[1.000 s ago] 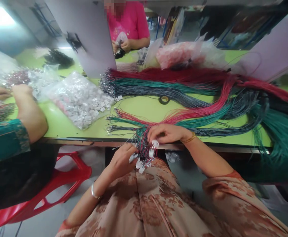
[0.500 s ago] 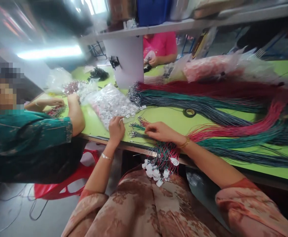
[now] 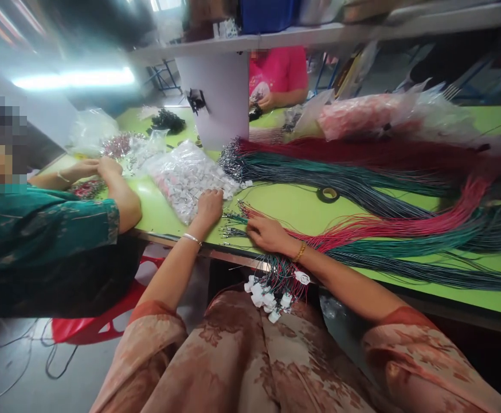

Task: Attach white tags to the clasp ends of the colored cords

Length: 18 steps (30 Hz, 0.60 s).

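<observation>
Since earlier frame, see L hand shifted farther out, up along right edge of bag of white plastic pcs; R hand abt as before; co-worker's hands brought closer together. Going L to R: find bag on green tabletop, clear film, packed w/ small pcs; prob. light, slippery outside, loose inside, best taken by a film corner, or pc by pc btwn thumb & fingertip. At its right edge, note L hand, fingers bent, back up; can't tell if pinching a pc. Next, see metal-tipped wire ends, red, green & dark, fanned near table's front edge, w/ R hand just beside, fingers curled; can't tell if gripping a wire. Prob. thin, bendy, quick to tangle; better taken singly just behind tip, w/o bending tip itself. Below R wrist, find bunch of wires w/ white pcs hanging at table edge above lap, can't tell if touching it; prob. floppy, apt to snag, so better cupped whole. Farther right, note tape roll, then long loose wires trailing off; prob. soft, slithery, weightier in bulk, best gathered mid-length w/ full hand.
</observation>
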Each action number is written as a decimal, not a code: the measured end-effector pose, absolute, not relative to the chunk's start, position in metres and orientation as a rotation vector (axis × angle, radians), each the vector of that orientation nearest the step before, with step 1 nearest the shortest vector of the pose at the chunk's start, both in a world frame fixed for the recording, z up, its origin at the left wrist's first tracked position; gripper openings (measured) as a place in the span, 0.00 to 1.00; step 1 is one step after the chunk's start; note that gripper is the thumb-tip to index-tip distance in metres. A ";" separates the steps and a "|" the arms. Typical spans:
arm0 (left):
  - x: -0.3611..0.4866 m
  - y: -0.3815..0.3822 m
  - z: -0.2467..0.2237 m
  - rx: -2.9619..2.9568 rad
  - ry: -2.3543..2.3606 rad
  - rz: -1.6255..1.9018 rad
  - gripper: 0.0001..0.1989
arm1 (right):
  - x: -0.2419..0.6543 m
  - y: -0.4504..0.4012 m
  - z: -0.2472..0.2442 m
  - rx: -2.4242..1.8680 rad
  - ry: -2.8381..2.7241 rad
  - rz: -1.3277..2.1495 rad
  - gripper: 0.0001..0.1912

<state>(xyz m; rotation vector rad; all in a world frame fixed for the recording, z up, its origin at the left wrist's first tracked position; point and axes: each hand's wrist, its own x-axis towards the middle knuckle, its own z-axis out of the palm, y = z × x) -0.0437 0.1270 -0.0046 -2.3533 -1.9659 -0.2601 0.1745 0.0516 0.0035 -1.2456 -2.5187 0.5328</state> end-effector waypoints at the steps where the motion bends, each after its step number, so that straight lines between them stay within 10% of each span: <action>1: -0.045 0.125 -0.005 -2.350 -1.975 -0.306 0.12 | 0.176 0.052 0.002 -1.242 -2.480 0.539 0.08; 11: -0.051 0.064 0.011 -2.077 -2.316 -2.512 0.07 | 0.157 0.066 0.000 -0.973 -2.019 1.104 0.04; 18: -0.017 0.019 -0.006 -1.838 -2.430 -3.348 0.10 | 0.156 0.058 0.003 -0.938 -1.885 1.221 0.09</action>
